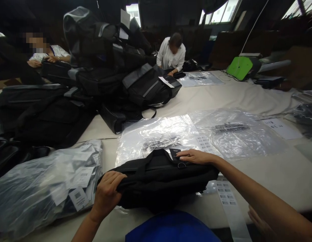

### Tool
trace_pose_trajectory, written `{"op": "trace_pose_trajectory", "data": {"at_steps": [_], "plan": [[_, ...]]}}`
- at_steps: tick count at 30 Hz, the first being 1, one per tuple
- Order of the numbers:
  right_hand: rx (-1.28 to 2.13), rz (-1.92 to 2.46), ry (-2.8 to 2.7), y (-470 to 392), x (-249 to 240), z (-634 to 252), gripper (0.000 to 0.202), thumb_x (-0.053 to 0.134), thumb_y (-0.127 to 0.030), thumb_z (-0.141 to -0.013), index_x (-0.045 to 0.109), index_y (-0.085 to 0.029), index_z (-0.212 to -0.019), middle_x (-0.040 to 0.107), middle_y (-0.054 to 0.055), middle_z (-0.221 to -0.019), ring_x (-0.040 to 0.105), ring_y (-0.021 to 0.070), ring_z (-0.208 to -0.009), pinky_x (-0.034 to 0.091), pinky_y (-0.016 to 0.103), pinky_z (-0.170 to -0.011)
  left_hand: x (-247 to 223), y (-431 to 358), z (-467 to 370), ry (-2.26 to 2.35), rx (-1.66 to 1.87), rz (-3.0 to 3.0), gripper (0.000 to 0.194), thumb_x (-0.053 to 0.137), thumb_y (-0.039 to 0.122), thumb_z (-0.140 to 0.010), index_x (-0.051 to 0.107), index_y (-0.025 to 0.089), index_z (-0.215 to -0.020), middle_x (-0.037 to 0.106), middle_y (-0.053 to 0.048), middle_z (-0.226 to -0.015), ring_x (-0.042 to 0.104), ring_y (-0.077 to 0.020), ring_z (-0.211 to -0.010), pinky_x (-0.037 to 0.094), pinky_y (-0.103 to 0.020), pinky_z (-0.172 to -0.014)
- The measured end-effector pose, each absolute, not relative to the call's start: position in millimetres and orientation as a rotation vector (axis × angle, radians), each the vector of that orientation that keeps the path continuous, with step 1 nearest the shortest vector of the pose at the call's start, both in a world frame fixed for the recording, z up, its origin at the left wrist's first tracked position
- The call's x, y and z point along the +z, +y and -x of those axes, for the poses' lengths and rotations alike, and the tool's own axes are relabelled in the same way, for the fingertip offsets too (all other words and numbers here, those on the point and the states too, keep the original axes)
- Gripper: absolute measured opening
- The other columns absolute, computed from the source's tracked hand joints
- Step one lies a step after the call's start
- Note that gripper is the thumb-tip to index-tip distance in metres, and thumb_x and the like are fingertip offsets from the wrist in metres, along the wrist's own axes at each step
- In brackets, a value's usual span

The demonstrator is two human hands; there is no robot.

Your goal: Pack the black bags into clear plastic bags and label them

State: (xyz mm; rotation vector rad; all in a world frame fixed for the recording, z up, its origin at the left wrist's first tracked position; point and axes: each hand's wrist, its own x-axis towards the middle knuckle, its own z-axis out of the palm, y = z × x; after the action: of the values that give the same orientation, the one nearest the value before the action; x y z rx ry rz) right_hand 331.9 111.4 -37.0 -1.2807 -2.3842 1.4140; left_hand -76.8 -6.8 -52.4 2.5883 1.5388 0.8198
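Observation:
A black bag (156, 183) lies on its side at the near edge of the table, its top strap and a small metal ring showing. My left hand (109, 190) is closed round the bag's left end. On the bag's upper right side rests my right hand (193, 156), fingers stretched over a small black tag (174, 153) near the ring. Behind the bag lie clear plastic bags (156, 131) and a sheet of barcode labels (205, 144). A strip of barcode labels (225, 193) hangs over the table edge at the right.
Black bags (95, 77) are piled at the back left. Plastic-wrapped packets with labels (50, 178) lie left. A green device (243, 68) stands back right. Two people (171, 55) work across the table. Part of another hand (259, 220) shows at lower right.

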Motion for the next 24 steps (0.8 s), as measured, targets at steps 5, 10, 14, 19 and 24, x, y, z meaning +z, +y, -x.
{"op": "trace_pose_trajectory", "data": {"at_steps": [5, 10, 14, 19, 24], "plan": [[1.689, 1.178, -2.414, 107.7, -20.8, -328.6, 0.049, 0.047, -0.059, -0.09, 0.074, -0.022, -0.109, 0.073, 0.004, -0.107, 0.069, 0.0214, -0.097, 0.053, 0.03, -0.088, -54.9, -4.1, 80.2, 1.591, 0.757, -2.56, 0.036, 0.047, 0.0, -0.069, 0.058, 0.021, -0.096, 0.065, -0.004, -0.09, 0.058, -0.023, -0.091, 0.043, -0.041, -0.089], [1.956, 1.065, -2.534, 98.5, -2.3, -327.4, 0.096, 0.081, -0.056, -0.056, 0.048, -0.026, -0.142, 0.062, 0.005, -0.129, 0.062, 0.0255, -0.114, 0.05, 0.03, -0.094, -56.3, 5.0, 78.9, 1.673, 0.654, -2.533, 0.037, 0.049, 0.003, -0.063, 0.058, 0.021, -0.094, 0.064, -0.004, -0.091, 0.058, -0.0241, -0.091, 0.043, -0.039, -0.085], [1.69, 1.366, -2.787, 78.3, 5.2, -311.3, 0.123, 0.087, -0.052, -0.044, 0.032, -0.025, -0.151, 0.055, 0.013, -0.137, 0.056, 0.036, -0.12, 0.047, 0.042, -0.099, -55.7, 13.0, 75.9, 1.765, 0.605, -2.519, 0.031, 0.05, 0.006, -0.063, 0.058, 0.021, -0.089, 0.064, -0.003, -0.086, 0.059, -0.0238, -0.085, 0.043, -0.038, -0.081], [1.193, 1.274, -2.852, 43.5, 4.5, -297.1, 0.111, 0.076, -0.031, -0.059, 0.019, -0.029, -0.155, 0.057, 0.012, -0.135, 0.059, 0.0344, -0.114, 0.045, 0.04, -0.094, -54.0, 16.0, 72.8, 1.786, 0.604, -2.497, 0.029, 0.05, 0.007, -0.063, 0.059, 0.02, -0.087, 0.066, -0.003, -0.084, 0.06, -0.0228, -0.083, 0.044, -0.037, -0.079], [0.987, 1.251, -2.855, 49.6, -7.7, -299.6, 0.065, 0.065, -0.026, -0.068, 0.054, -0.023, -0.131, 0.07, 0.009, -0.103, 0.066, 0.0279, -0.09, 0.045, 0.032, -0.076, -51.2, 14.4, 66.1, 1.81, 0.684, -2.491, 0.026, 0.05, 0.007, -0.063, 0.06, 0.02, -0.084, 0.066, -0.003, -0.082, 0.06, -0.0224, -0.081, 0.044, -0.037, -0.08]]}}
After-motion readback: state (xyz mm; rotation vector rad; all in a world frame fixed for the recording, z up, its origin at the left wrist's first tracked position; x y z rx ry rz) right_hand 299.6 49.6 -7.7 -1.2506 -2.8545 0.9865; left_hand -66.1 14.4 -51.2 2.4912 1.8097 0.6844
